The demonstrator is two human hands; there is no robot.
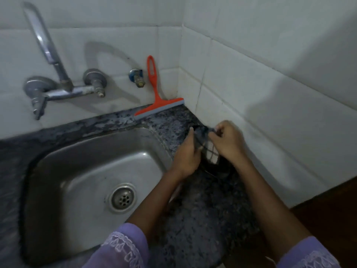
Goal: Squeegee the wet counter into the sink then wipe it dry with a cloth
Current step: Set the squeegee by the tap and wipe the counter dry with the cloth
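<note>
A dark checked cloth with a pale patch hangs between my hands above the speckled dark counter, close to the right wall. My left hand grips its left edge and my right hand pinches its top right edge. The orange squeegee leans against the back wall in the corner, its blade resting on the counter behind the steel sink. Neither hand touches the squeegee.
A wall-mounted metal tap with a long spout stands over the sink's left back. A small valve sticks out beside the squeegee handle. White tiled walls meet at the corner. The drain sits mid-sink.
</note>
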